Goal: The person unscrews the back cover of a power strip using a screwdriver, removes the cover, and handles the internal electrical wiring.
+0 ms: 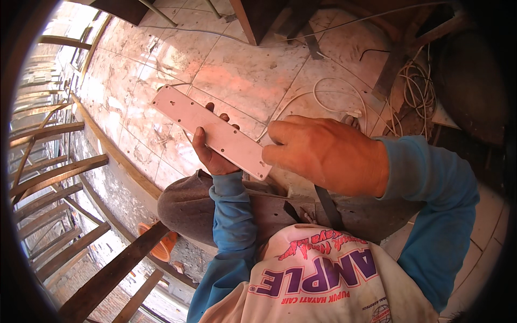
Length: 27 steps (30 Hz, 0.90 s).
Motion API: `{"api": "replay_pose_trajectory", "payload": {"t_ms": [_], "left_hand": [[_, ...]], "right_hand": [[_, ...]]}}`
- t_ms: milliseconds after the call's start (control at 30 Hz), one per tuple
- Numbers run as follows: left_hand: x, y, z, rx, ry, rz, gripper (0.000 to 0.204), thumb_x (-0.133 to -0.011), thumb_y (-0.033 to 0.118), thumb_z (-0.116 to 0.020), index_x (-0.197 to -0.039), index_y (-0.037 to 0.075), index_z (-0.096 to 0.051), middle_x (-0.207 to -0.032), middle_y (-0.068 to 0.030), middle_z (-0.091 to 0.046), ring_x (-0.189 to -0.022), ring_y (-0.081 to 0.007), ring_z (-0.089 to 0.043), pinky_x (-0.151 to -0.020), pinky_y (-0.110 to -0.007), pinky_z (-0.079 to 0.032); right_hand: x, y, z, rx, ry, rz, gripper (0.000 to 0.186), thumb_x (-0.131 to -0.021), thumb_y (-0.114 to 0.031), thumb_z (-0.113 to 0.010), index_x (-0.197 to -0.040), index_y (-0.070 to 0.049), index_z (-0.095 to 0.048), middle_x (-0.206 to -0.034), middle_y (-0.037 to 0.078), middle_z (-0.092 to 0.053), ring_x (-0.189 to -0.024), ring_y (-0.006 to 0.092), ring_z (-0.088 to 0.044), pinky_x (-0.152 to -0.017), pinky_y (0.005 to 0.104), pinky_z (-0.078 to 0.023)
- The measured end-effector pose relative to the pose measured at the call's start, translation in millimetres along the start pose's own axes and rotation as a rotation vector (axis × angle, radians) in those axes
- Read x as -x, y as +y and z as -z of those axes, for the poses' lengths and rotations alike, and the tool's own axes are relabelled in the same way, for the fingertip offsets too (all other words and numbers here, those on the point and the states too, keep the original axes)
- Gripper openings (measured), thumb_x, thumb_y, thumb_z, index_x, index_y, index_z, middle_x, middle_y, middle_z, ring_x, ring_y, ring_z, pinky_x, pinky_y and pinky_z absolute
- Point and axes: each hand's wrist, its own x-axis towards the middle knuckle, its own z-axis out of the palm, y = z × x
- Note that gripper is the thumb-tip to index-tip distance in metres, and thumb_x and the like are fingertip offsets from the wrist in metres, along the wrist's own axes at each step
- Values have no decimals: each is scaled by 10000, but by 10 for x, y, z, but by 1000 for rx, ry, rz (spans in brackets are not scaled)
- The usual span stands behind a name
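A long white strip-shaped housing (196,124), like a power strip seen from the back with small screw holes, lies diagonally in front of me. My left hand (212,153) is wrapped round it from below, thumb on the near edge and fingertips showing over the far edge. My right hand (328,153) has its fingers curled at the housing's right end; what they grip, if anything, is hidden. A white cable (318,89) runs from near that end across the tiles in loops, with a small pale plug-like piece (354,113) beside my right hand.
Tangled white cable (414,91) lies on the tiled floor (221,64) at right. Dark wooden furniture (247,19) stands at top, and a dark rounded object (468,81) at far right. Wooden bars and beams (54,172) line the left, near an orange container (161,242).
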Motion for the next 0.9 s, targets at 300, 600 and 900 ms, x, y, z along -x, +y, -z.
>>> {"api": "replay_pose_trajectory", "payload": {"t_ms": [300,600,900], "left_hand": [[8,3,-26,-24,4,-25,692,-913,372,-620,-1458,17,-382,-1102,-177,-636,-885,-271,-689,-731,-395,-638],[-12,-16,-28,-11,51,-103,682,-913,365,-610,-1459,25,-384,-1168,-175,-615,-940,-267,-671,-753,-403,-637],[3,2,-9,38,-38,-2,693,-921,388,-596,-1479,41,-378,-1099,-174,-641,-870,-301,-704,-740,-403,-633]], "right_hand": [[20,-38,40,-16,-76,-76,206,-852,-83,-610,-1038,-1,-580,-879,202,-605,-788,379,-672,-675,445,-552],[-54,-160,199,85,-245,-215,152,-840,-87,-608,-973,-15,-586,-871,175,-606,-812,360,-665,-681,452,-546],[-46,-175,182,102,-329,-290,172,-835,-95,-613,-983,-12,-581,-894,172,-602,-847,349,-656,-702,443,-547]]}}
